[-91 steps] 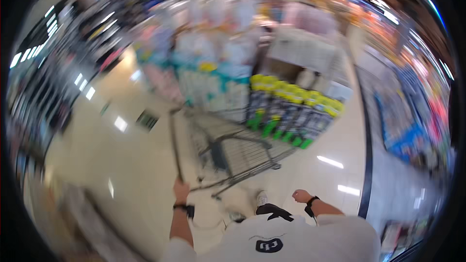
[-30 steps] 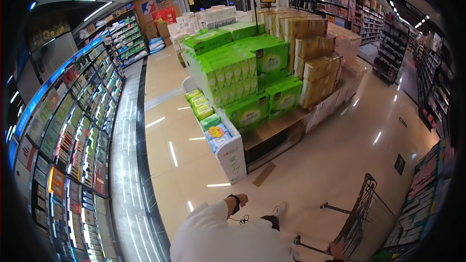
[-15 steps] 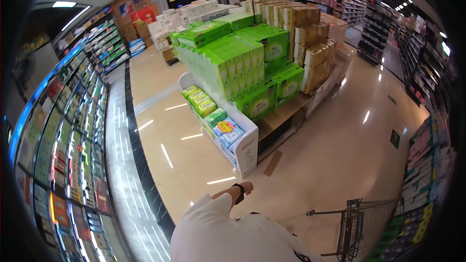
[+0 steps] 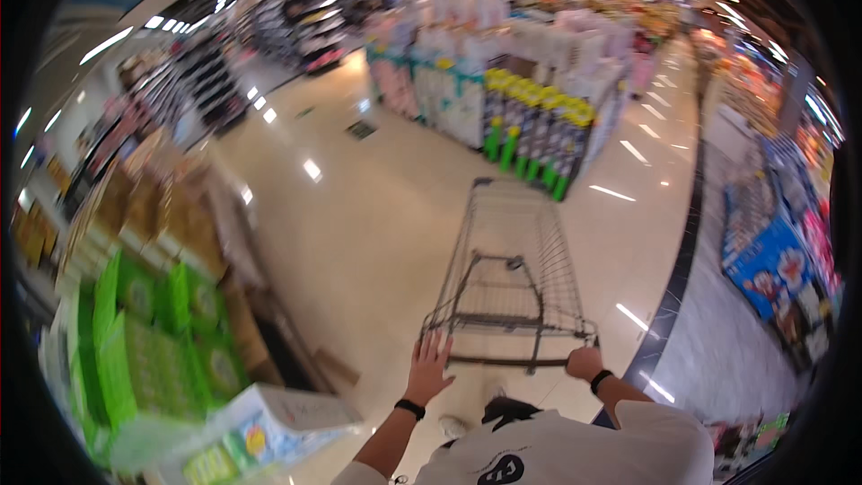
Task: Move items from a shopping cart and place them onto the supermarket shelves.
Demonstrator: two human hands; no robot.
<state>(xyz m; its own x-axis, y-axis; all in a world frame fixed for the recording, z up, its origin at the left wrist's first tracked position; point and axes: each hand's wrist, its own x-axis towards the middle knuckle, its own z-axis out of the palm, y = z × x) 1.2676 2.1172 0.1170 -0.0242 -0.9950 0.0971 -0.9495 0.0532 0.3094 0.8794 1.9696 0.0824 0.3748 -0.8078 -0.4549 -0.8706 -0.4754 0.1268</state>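
Note:
A wire shopping cart stands just in front of me, its basket pointing away and looking bare through the mesh. At the left end of its dark handle is my left hand, fingers stretched out and spread over the corner. Whether the palm touches the bar I cannot tell. My right hand is curled in a fist round the handle's right end. Dark bands show on both wrists.
Green boxed packs are stacked at the left, beside a white display bin. A flat cardboard piece lies near them. Ahead stands a display of tall packs; at right, a blue box among other goods.
My view has swung right, bringing the cart to the middle and the green stack to the left. Both hands are now at the cart's handle; earlier the left was held out near the bin.

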